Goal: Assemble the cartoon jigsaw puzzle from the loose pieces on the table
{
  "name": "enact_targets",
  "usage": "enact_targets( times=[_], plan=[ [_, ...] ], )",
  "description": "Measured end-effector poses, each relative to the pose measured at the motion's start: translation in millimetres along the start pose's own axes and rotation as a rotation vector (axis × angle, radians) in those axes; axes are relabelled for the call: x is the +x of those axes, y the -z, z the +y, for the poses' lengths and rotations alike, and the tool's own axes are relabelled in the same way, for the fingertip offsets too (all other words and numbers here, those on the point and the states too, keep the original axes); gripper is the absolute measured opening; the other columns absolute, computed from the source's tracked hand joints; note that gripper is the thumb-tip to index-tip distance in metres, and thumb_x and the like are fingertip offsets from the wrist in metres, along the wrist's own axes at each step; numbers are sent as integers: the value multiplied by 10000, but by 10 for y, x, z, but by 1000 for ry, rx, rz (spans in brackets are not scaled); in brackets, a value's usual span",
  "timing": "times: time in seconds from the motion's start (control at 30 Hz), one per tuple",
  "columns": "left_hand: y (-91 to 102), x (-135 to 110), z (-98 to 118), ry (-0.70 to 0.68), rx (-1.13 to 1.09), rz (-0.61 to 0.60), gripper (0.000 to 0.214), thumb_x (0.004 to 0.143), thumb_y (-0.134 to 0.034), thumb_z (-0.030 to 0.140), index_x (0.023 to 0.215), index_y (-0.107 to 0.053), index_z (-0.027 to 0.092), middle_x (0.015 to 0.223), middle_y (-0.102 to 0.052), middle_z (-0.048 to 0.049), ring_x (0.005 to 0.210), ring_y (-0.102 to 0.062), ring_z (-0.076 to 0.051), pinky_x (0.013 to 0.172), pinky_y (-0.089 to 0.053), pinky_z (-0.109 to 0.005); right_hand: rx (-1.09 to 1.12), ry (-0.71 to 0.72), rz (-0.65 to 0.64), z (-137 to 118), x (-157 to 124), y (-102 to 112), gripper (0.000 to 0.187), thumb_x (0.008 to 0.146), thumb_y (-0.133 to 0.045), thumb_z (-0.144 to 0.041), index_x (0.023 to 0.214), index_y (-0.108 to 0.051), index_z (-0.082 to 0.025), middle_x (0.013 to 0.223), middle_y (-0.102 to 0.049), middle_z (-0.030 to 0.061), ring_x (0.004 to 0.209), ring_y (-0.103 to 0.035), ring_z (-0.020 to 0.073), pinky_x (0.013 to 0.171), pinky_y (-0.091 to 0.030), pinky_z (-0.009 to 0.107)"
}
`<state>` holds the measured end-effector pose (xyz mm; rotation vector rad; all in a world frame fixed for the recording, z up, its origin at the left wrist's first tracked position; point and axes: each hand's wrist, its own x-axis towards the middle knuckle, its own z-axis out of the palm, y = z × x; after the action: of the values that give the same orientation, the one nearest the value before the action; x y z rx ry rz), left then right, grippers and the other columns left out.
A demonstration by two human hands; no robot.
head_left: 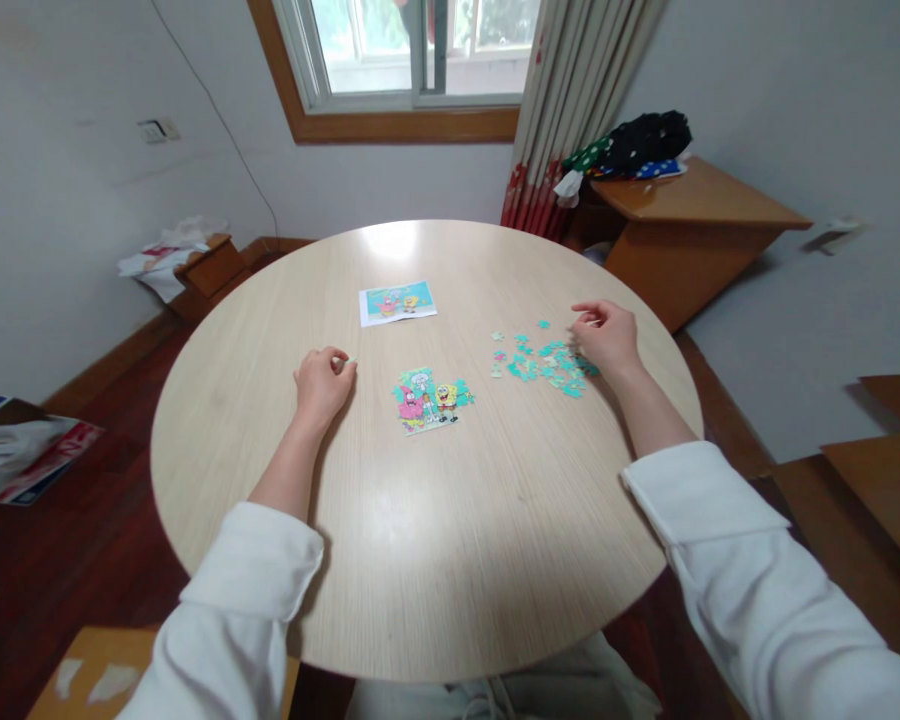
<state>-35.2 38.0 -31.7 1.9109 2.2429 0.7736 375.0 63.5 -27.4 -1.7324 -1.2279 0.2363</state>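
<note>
My left hand (pixel 325 384) rests on the table left of the partly joined jigsaw puzzle (pixel 429 402). Thumb and forefinger pinch a small, pale puzzle piece (pixel 351 361). The joined section shows a pink starfish, a tall pale-green figure and a yellow sponge character. At the right, my right hand (pixel 607 338) hovers at the edge of a pile of loose turquoise puzzle pieces (pixel 562 366). Its fingers are bent and apart, with nothing visible in them; the fingertips partly cover the pile. Behind the joined section lies a reference picture card (pixel 398 303) of the same characters.
All this lies on a round, light wood table (pixel 450 560). Beyond its right rim stands a brown wooden desk (pixel 705 195) with a heap of dotted cloth (pixel 645 145). A curtain (pixel 562 110) hangs beside the window. Papers (pixel 26 455) lie on the floor at left.
</note>
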Motion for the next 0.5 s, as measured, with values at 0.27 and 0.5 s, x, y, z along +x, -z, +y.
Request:
enact_targets(
  times=[0.27, 0.5],
  plan=[
    [15, 2, 10, 4, -12, 0, 199, 816, -544, 332, 892, -674, 201, 865, -653, -80, 943, -614, -260, 877, -446, -388, -242, -129, -276, -105, -106, 315, 167, 672, -624, -183, 803, -724, -156, 662, -648, 43, 578, -551, 163, 595, -447, 301],
    [-6, 11, -11, 1, -5, 0, 208, 817, -534, 334, 899, -671, 200, 879, -654, -80, 939, -615, -256, 879, -445, -385, -228, 1, -442, 59, -80, 372, 231, 602, -758, -361, 713, -713, -163, 549, -615, 10, 538, -517, 147, 537, -411, 285]
  ],
)
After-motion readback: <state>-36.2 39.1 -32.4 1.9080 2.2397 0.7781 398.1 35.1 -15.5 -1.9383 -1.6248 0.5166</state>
